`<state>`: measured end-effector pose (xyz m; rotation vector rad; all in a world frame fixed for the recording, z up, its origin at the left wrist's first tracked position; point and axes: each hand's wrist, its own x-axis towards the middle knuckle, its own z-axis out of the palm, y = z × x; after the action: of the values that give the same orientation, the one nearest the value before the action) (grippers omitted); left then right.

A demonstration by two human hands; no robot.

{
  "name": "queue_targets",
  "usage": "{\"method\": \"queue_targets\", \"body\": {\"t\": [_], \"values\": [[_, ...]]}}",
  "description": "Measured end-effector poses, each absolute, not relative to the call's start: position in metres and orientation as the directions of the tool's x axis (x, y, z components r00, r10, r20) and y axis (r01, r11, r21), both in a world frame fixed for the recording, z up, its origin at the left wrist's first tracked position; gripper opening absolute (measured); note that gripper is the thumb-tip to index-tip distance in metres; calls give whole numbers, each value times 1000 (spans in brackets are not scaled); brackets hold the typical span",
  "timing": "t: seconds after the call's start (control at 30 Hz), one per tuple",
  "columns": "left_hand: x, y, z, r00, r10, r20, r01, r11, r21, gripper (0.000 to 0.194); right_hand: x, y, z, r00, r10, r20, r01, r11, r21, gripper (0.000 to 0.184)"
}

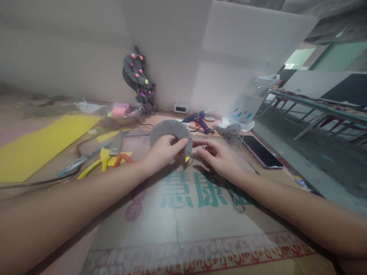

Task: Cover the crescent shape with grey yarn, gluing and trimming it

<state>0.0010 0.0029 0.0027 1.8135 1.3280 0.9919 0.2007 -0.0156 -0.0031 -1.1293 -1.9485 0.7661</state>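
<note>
My left hand [169,149] is wrapped round a crescent [169,128] wound in grey yarn, its thumb pressing near the right end. A bit of yellow [187,159] shows at that end's tip. Close by on the right, my right hand [216,156] has thumb and index finger brought together beside the crescent's tip. It seems to pinch a strand of the grey yarn [237,204], which hangs in a loop below the palm onto the cardboard; the pinch itself is blurred.
Pliers with yellow handles [93,168] and an orange-handled tool [122,158] lie left, near yellow sheets [48,143]. Behind are a blue glue gun [199,121], a yarn bundle [233,133] and a finished-looking grey crescent with pompoms [133,70]. A phone [262,152] and plastic jug [246,101] stand right.
</note>
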Motion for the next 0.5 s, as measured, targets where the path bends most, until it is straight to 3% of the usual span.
{"method": "queue_targets", "body": {"t": [0.17,0.33,0.5], "values": [[1,4,1,207,961,182,428,-256,867,40,195,-19,-2,-333,925,180,246,269,-931,32],[1,3,1,209,968,141,407,-217,887,40,193,-16,-4,-362,930,64,269,170,-948,27],[1,2,1,212,968,137,399,-213,892,42,193,-15,-7,-363,931,40,323,165,-932,20]]}}
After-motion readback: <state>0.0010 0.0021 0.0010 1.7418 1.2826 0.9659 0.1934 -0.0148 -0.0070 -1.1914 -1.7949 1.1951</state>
